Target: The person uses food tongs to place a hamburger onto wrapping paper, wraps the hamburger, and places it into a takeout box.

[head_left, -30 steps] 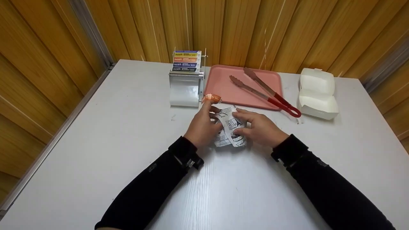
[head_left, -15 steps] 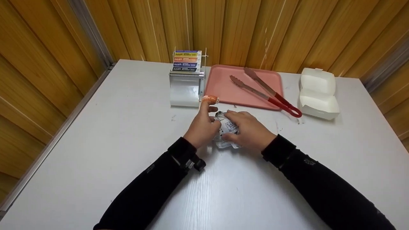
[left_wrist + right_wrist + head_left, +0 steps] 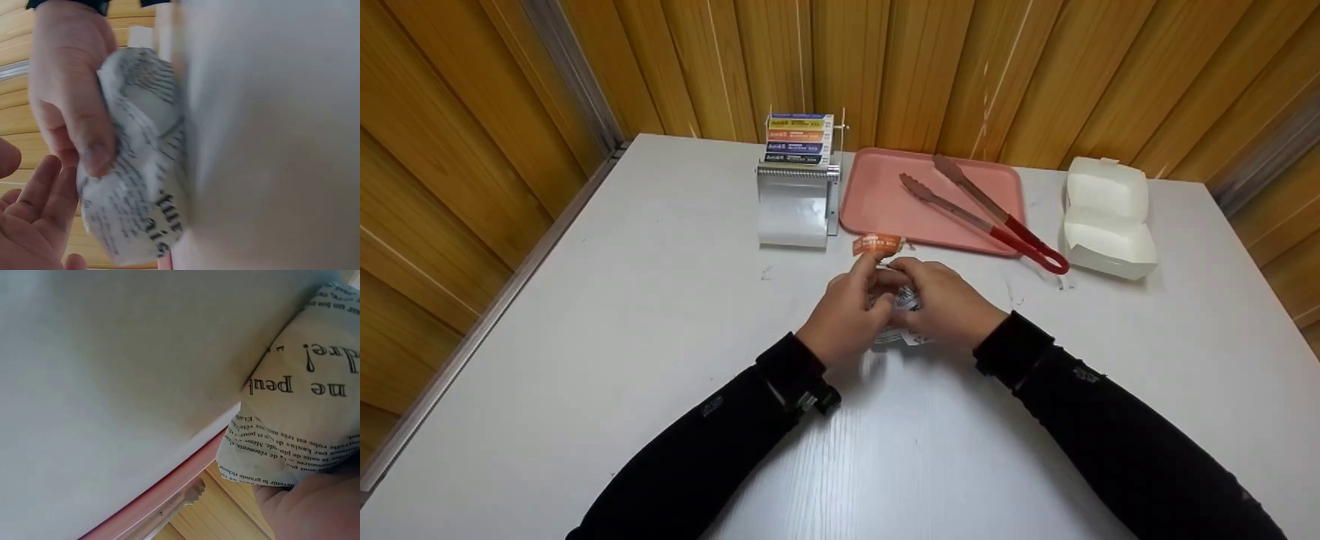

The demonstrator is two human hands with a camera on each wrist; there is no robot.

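Paper packet (image 3: 140, 157), between right hand (image 3: 952, 304) and left hand (image 3: 844, 315), near the tray (image 3: 877, 187): probably light, soft, easily creased; best held by its sides. Right grips it; left, fingers loose, bears a label (image 3: 876, 244).

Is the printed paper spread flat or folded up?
Folded up: the left wrist view shows the printed paper gathered into a rounded bundle, the right hand gripping it.

Head: high, forward and down over desk (image 3: 585, 337)
Wrist views: close to paper bundle (image 3: 140, 163), tilted
Head and right wrist: tray (image 3: 877, 210) shared
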